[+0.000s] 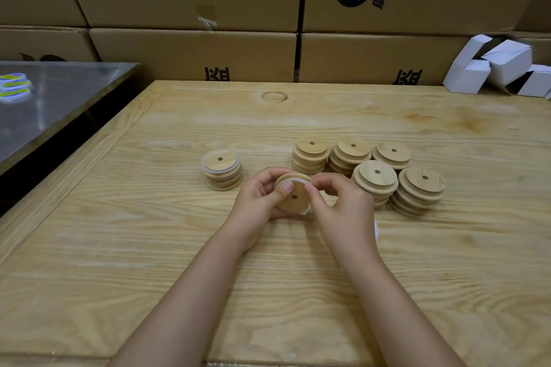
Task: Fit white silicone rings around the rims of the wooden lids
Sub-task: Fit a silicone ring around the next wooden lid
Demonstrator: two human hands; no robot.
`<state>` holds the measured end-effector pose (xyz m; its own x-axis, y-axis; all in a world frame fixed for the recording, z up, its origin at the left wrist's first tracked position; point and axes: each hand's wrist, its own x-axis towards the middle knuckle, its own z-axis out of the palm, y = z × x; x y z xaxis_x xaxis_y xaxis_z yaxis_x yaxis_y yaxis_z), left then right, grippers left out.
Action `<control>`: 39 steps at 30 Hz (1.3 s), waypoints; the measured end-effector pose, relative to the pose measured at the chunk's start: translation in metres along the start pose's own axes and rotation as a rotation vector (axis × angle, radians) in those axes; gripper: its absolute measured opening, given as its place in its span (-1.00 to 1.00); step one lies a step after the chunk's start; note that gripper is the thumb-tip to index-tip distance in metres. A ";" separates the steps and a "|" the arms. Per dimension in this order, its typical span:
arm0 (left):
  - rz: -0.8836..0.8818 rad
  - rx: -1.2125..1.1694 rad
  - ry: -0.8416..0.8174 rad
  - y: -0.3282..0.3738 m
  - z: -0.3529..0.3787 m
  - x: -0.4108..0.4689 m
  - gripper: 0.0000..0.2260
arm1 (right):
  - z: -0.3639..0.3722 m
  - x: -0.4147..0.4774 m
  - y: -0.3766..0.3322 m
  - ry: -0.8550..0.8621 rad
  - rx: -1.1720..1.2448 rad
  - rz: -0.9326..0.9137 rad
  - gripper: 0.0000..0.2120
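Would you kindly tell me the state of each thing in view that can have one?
held lid: tilted, off the table, held in both hands.
white silicone ring: partly stretched round the held lid's rim.
left hand: grips the lid.
right hand: pinches the ring.
left stack: top lid wears a ring.
right stacks: five, no rings visible.
white boxes: some ends open.

Pale wood-grain counter (179, 247). Left of centre: one stack of ringed lids (222, 170), standing alone. Right of centre: five stacks of bare wooden lids (375, 176), clustered close together. Far right corner: white cartons (501, 68), jumbled.
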<state>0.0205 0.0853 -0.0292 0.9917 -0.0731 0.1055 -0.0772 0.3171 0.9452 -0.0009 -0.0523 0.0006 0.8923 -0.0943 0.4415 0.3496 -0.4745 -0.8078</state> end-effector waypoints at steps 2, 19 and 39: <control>0.006 -0.011 -0.006 -0.001 -0.001 0.001 -0.80 | 0.000 0.002 0.001 -0.021 0.110 0.112 -0.86; -0.018 -0.149 -0.020 -0.002 0.001 0.003 -0.80 | -0.002 0.004 0.001 -0.050 0.139 0.092 -0.93; -0.064 -0.191 -0.012 0.005 -0.001 0.003 -0.81 | 0.000 0.009 0.009 -0.039 0.288 0.226 -0.82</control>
<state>0.0229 0.0880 -0.0244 0.9927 -0.1095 0.0514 0.0082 0.4849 0.8746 0.0103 -0.0581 -0.0028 0.9643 -0.1328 0.2291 0.2039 -0.1795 -0.9624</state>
